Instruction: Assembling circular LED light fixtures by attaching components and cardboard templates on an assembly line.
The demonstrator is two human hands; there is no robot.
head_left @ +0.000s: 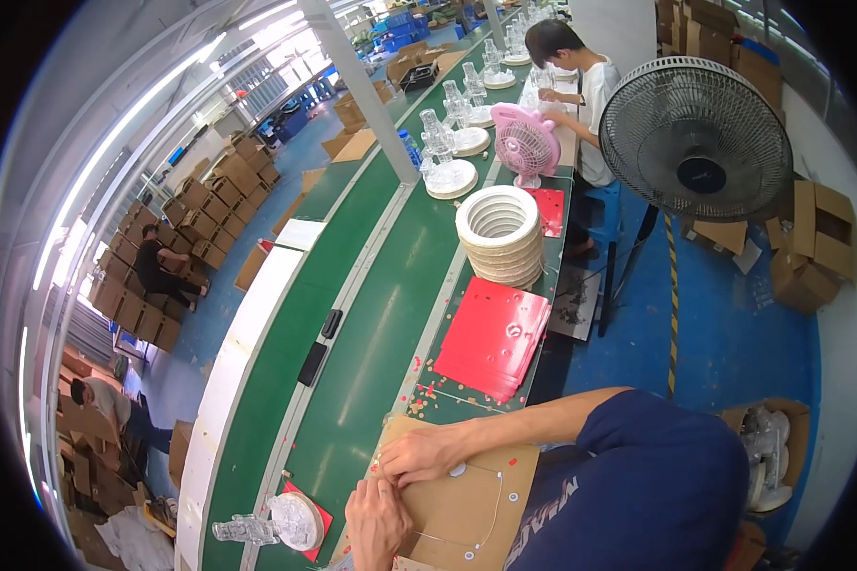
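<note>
under both hands' fingers [400,468] lies brown cardboard [467,509].

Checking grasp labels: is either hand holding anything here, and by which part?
Both hands press on a brown cardboard sheet: right hand at its top left edge, left hand at its left edge. Whether fingers curl under it cannot be told.

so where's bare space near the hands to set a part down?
Bare belt runs left of the red sheets, past the two black blocks. Crowded: the cardboard panel under both hands (left hand, right hand), the ring stack, the scraps-littered strip, and the clear figurine.
</note>
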